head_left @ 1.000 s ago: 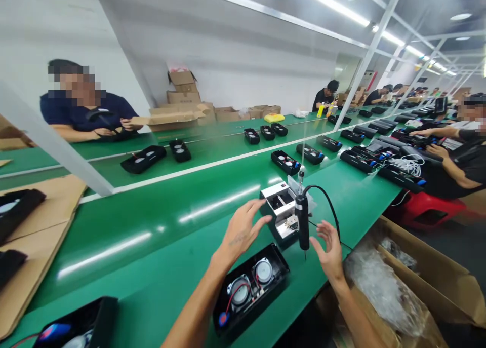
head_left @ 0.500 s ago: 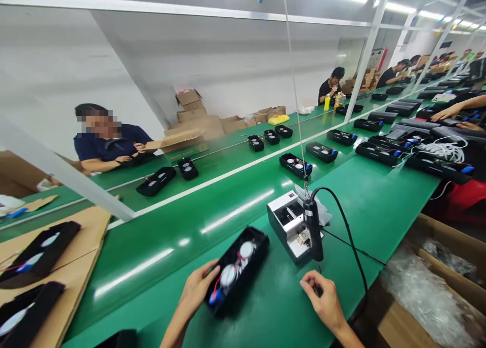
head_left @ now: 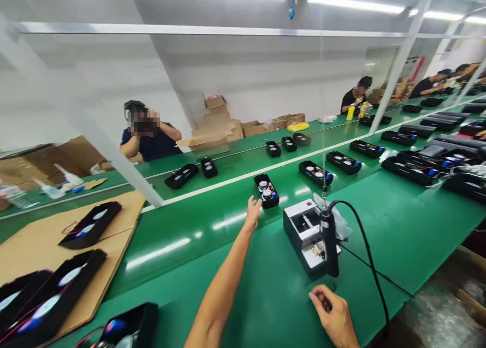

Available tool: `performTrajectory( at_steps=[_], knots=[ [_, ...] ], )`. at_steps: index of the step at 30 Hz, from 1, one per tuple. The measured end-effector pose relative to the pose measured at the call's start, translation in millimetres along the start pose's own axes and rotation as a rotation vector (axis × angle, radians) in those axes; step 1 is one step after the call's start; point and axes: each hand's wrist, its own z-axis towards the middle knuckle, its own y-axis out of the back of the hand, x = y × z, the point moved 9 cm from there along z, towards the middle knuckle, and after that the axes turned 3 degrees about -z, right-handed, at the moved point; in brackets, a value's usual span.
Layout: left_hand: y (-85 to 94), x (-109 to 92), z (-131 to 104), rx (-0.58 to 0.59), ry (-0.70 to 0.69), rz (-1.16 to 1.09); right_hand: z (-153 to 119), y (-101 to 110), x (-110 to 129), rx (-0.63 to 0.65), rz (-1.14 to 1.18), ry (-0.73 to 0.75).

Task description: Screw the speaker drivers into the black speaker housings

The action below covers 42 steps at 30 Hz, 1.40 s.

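Note:
My left hand is stretched out over the green belt, fingers apart, just beside a black speaker housing with two round white-faced speakers and red wires; nothing is in its grasp. Near the front edge, my right hand has its fingers curled in toward the thumb; whatever they may hold is hidden. Above that hand hangs a black electric screwdriver on a cord, in front of a grey and black screw feeder.
Black housings lie on cardboard at left, another at the front edge. More housings stand along the belt. A person sits opposite. White posts rise from the table.
The housing that was beside my left hand near the front now stands farther away on the belt, and my left hand has let go. The person opposite has raised their hands to their head.

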Motion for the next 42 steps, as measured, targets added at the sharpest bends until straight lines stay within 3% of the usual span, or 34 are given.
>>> performTrajectory(
  at_steps=[2, 5, 8, 11, 14, 16, 17, 19, 21, 24, 26, 29, 31, 34, 37, 40, 42],
  knots=[
    [28.7, 5, -40, -0.025, -0.030, 0.123, -3, 0, -7, 0.026, -0.008, -0.015],
    [87.5, 3, -140, -0.047, -0.087, 0.346, -11, -1, -26, 0.056, -0.042, -0.072],
    [163.6, -12, -262, -0.152, -0.095, 0.578, -15, 1, -49, 0.088, -0.115, -0.146],
    [253.3, -26, -372, -0.302, -0.052, 0.787, -14, 1, -66, 0.155, -0.164, -0.225],
    [318.6, -12, -441, -0.191, 0.103, 1.297, -9, -3, -67, 0.162, -0.102, -0.325],
    [333.1, 3, -460, -0.078, 0.110, 1.404, -11, -18, -51, 0.178, 0.038, -0.348],
    [328.2, 7, -462, -0.050, 0.063, 1.413, -15, -31, -36, 0.215, 0.113, -0.328],
    [294.9, 8, -450, -0.047, -0.087, 1.387, -35, -65, 6, 0.346, 0.212, -0.216],
    [240.1, 5, -425, -0.084, -0.202, 1.356, -66, -99, 51, 0.462, 0.239, -0.047],
    [151.4, -20, -383, -0.296, -0.331, 1.270, -117, -137, 110, 0.528, 0.233, 0.333],
    [98.6, -37, -360, -0.322, -0.369, 1.160, -130, -145, 122, 0.471, 0.205, 0.483],
    [45.2, -59, -340, -0.137, -0.448, 1.012, -107, -135, 104, 0.440, 0.163, 0.477],
    [38.6, -70, -340, -0.027, -0.518, 0.940, -74, -121, 83, 0.555, 0.137, 0.403],
    [58.0, -74, -345, 0.057, -0.605, 0.933, -24, -89, 57, 0.735, 0.120, 0.304],
    [77.7, -60, -348, 0.135, -0.651, 1.004, 7, -60, 43, 0.870, 0.036, 0.234],
    [87.7, -52, -346, 0.143, -0.726, 1.013, 16, -44, 45, 0.959, -0.039, 0.193],
    [89.1, -51, -343, 0.148, -0.765, 0.979, 23, -35, 63, 0.876, 0.002, 0.214]
  ],
)
